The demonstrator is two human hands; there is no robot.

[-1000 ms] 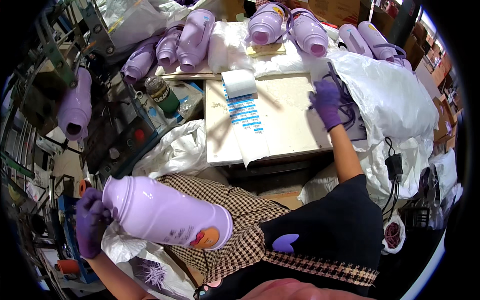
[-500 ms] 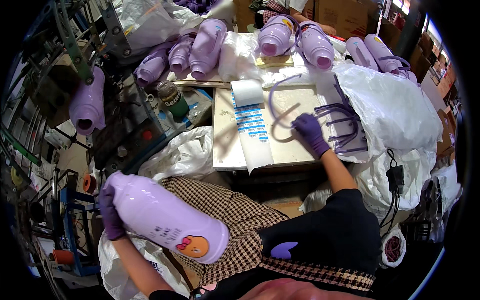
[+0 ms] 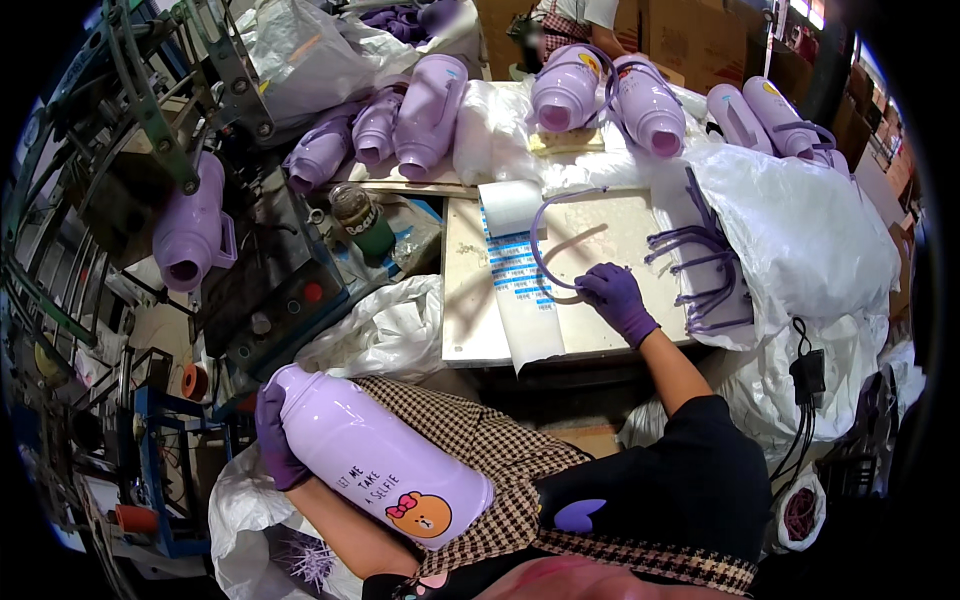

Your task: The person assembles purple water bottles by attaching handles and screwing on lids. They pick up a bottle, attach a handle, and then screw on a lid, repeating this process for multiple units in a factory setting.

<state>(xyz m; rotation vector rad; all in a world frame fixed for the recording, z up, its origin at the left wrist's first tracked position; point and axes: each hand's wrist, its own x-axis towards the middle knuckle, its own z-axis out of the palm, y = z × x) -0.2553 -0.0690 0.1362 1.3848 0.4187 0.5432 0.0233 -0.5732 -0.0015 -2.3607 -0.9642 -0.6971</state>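
Observation:
My left hand (image 3: 278, 430), in a purple glove, wraps round the neck end of a lavender thermos flask shell (image 3: 385, 455). The shell lies tilted across my lap, its base toward the right, with a cartoon bear print facing up. Over the white worktable (image 3: 620, 225), my gloved right hand (image 3: 612, 300) pinches one end of a curved purple plastic handle strip (image 3: 534, 243). The strip arcs away to the left and back, beside a sheet of blue-and-white stickers (image 3: 515, 265). Its far end sticks out free.
More purple handle strips (image 3: 705, 270) lie by a white plastic bag (image 3: 815, 250) on the right. Several lavender flask shells (image 3: 425, 120) line the back. At left stands a metal press machine (image 3: 290, 310) holding another shell (image 3: 190, 230); a jar (image 3: 360, 220) sits beside it. Another person (image 3: 590, 15) is behind.
The whole view has shifted slightly. My left hand has brought the flask shell a little to the right and turned its print upward. My right hand has drawn the strip slightly nearer.

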